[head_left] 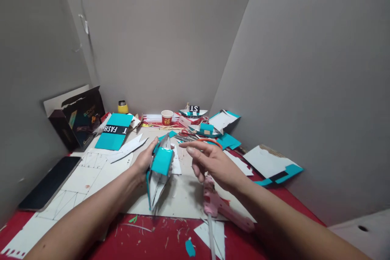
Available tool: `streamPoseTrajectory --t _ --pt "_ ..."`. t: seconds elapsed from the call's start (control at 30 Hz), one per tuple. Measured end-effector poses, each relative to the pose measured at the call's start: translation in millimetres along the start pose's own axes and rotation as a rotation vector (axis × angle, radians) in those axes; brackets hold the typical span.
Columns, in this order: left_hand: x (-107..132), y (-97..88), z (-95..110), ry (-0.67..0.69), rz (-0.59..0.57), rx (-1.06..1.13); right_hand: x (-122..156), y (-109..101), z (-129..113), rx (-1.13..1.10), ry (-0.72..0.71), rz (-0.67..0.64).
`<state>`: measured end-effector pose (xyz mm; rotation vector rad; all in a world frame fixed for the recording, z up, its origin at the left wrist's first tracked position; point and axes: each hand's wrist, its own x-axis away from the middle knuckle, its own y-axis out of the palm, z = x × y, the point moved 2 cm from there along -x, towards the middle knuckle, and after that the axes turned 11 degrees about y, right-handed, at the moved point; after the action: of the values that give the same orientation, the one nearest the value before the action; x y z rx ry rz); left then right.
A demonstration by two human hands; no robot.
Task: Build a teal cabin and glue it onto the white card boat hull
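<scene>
My left hand [145, 160] grips a small teal and white cardboard boat model [160, 170] and holds it upright over the cardboard sheet [183, 199]. My right hand [210, 161] hovers just to the right of the model, its fingers spread and loosely curled, with nothing in it. A pink glue gun [217, 205] lies on the table just below my right wrist. Orange-handled scissors [201, 141] lie behind my right hand.
Grey partition walls close off three sides. A black phone [48, 187] lies at the left; a dark box [76, 118] and a teal "FASH" card [114, 130] sit behind it. A yellow bottle [123, 107], a red paper cup [167, 117], finished paper boats [195, 111] and teal offcuts [274, 166] crowd the red table [146, 235].
</scene>
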<state>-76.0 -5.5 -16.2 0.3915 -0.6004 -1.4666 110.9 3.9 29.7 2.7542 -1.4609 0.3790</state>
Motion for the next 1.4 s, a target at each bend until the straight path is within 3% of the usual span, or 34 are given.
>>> streamPoseTrajectory --t 0.1,0.2,0.37,0.57,0.83,0.97,1.13,1.4 --pt "-2 0.2 2 -0.147 -0.065 0.011 1 -6 0 -0.025 -0.041 0.015" --pt "-3 0.7 4 -0.166 -0.078 0.035 2 -9 2 -0.049 -0.04 0.031" --pt "-5 -0.7 5 -0.05 -0.021 0.078 1 0 18 0.031 0.035 -0.018" --pt "-5 2.5 5 0.065 0.056 0.099 -8 26 30 0.347 -0.032 -0.047" --pt "3 15.5 6 0.16 0.106 0.026 -25 43 28 0.288 -0.032 -0.048" --pt "0 13.3 -2 0.205 0.111 -0.054 -26 37 28 0.227 -0.011 -0.024" --pt "-5 -2.3 -17 0.292 0.144 -0.231 -19 21 15 0.172 -0.047 0.032" --pt "-16 -25.3 -21 0.306 0.137 -0.464 0 -13 -10 0.162 -0.24 0.27"
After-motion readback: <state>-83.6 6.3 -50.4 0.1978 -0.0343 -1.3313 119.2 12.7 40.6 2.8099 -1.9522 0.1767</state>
